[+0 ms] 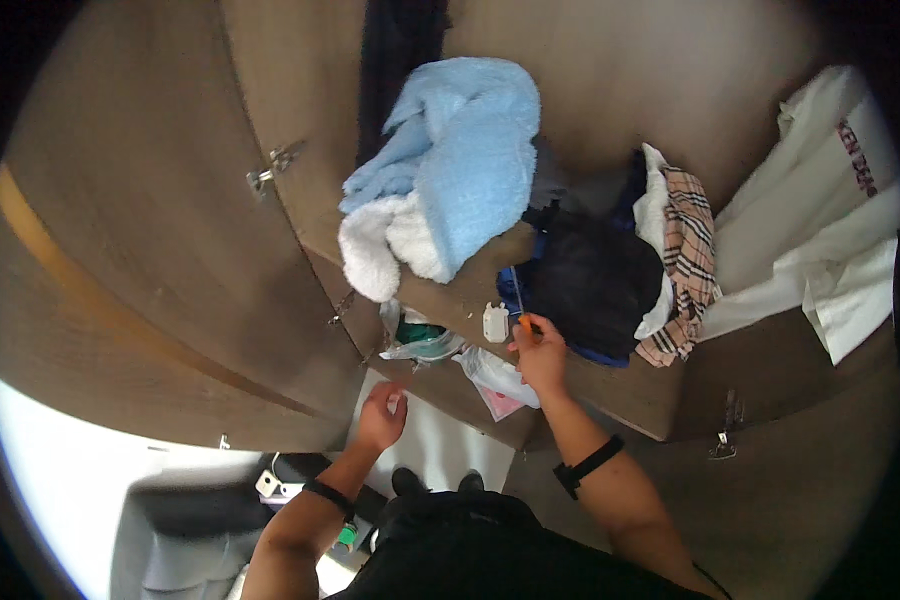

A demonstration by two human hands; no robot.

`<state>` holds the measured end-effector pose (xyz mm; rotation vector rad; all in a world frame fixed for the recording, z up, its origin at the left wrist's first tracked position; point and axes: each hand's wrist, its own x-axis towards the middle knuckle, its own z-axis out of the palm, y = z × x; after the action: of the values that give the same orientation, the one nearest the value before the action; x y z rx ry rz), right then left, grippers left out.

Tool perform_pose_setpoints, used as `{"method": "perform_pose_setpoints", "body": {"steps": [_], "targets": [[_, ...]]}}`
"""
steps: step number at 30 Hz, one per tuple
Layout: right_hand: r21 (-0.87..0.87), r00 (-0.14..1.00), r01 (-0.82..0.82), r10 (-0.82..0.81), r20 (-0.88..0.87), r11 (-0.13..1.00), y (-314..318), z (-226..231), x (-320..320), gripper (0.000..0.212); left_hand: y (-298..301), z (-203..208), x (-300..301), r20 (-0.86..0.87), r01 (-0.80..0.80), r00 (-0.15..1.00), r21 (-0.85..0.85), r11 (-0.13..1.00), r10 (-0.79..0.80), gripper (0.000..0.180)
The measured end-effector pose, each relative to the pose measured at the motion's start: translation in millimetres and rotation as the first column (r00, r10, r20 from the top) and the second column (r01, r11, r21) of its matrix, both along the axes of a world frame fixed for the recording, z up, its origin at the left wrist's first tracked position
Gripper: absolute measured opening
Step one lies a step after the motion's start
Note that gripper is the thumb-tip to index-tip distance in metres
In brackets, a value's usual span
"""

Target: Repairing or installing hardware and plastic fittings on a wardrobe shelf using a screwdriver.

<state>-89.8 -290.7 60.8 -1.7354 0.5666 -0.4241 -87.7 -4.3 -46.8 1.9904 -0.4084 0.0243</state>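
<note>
My right hand (542, 357) is closed round the orange handle of a screwdriver (526, 321), whose thin metal shaft points away from me over the wardrobe shelf (610, 393). Just left of the handle, a small white plastic piece (495, 323) lies near the shelf's front edge. My left hand (381, 415) hangs in front of the wardrobe, lower than the shelf. Its fingers are loosely curled, with the thumb apart and nothing visible in them.
A light blue fluffy garment (480, 150) with white trim and dark folded clothes (595, 275) occupy the shelf. Checked cloth (686, 260) and a hanging white garment (805, 230) are at right. Plastic bags (495, 372) sit below. A wardrobe door (170, 250) stands at left.
</note>
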Motion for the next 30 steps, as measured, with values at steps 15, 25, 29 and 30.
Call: {"method": "perform_pose_setpoints", "body": {"steps": [15,25,29,30], "targets": [[0.205,0.870,-0.453,0.380,0.314,0.868,55.4,2.3,-35.6,0.029,157.5,-120.2,-251.7,-0.549,-0.405,0.548,0.486,0.774,0.631,0.030],[0.216,0.697,-0.703,0.717,0.016,0.678,133.1,-24.6,-44.0,0.025,167.3,-194.2,-301.9,-0.633,-0.379,0.537,0.410,0.830,0.558,0.025],[0.203,0.465,-0.852,0.876,-0.131,0.483,184.8,-48.6,-48.0,0.026,182.6,-214.4,-311.5,-0.662,-0.530,0.468,0.319,0.785,0.586,0.029],[0.166,0.431,-0.875,0.887,-0.165,0.456,195.1,-52.0,-47.9,0.026,184.1,-202.9,-308.2,-0.668,-0.601,0.432,0.288,0.745,0.607,0.031]]}}
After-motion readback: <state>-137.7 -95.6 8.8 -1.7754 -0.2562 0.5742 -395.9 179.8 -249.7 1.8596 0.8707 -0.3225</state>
